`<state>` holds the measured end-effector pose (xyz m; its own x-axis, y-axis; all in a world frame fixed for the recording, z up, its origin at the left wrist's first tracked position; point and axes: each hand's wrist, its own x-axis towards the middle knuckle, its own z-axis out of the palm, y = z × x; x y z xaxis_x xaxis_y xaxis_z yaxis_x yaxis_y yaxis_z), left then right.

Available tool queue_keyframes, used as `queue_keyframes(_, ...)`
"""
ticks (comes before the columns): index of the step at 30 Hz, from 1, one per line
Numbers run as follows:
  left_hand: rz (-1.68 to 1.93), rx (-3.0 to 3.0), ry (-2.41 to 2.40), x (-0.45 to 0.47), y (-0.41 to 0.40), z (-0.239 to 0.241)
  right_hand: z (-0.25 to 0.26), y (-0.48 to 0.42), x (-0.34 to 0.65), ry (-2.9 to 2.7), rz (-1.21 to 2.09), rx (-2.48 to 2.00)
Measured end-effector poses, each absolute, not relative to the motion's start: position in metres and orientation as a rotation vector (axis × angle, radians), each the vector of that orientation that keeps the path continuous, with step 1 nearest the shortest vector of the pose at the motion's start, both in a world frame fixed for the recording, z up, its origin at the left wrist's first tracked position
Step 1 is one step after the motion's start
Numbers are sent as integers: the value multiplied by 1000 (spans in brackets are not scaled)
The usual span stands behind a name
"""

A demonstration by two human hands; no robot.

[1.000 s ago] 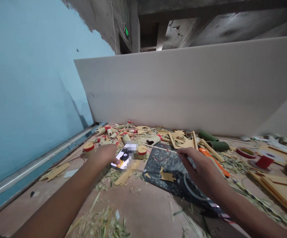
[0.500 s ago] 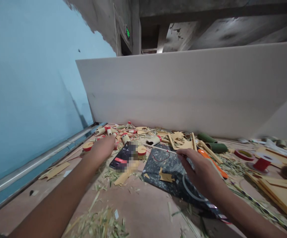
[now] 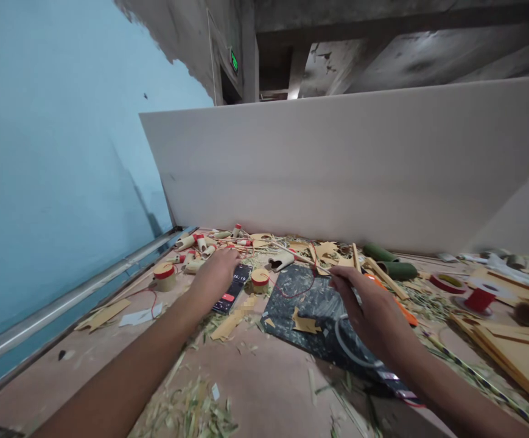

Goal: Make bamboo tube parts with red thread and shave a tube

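Observation:
My left hand (image 3: 218,269) reaches forward over a black phone (image 3: 233,287) whose screen is lit, close to several short bamboo tubes with red tape (image 3: 200,243). Its fingers are curled away from me and mostly hidden. My right hand (image 3: 367,307) is closed in a pinch on a thin bamboo stick (image 3: 291,250), which points away to the left above a dark cutting mat (image 3: 312,298). A red thread (image 3: 298,292) loops from the stick down onto the mat.
A taped bamboo ring (image 3: 260,280) lies between phone and mat. Green bamboo tubes (image 3: 399,269), an orange knife (image 3: 405,316), a red spool (image 3: 481,299) and wood sheets (image 3: 520,350) lie to the right. A white board (image 3: 360,170) closes off the back, a blue wall (image 3: 54,182) the left. Shavings litter the table.
My left hand has moved right and forward across the phone. My right hand has tilted the stick's far end further away, and the red thread has swung with it.

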<state>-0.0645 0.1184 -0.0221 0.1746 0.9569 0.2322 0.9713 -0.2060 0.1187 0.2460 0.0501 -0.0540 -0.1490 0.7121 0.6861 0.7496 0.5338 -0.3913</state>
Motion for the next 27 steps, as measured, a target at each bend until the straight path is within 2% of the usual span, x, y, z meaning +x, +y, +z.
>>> queue_keyframes(8,-545,-2608,-1731,-26,107,-53,-52,47,241,-1852,18,-1179)
queue_keyframes(16,-646,-2831,-1484,1,78,-42,-48,67,268,-1644,160,-1200)
queue_keyframes(21,-578,-3153,-1115,19,42,-35,-53,87,284,-1444,285,-1179)
queue_keyframes(27,-418,-3114,-1099,14,47,-38,-42,92,299,-1291,380,-1154)
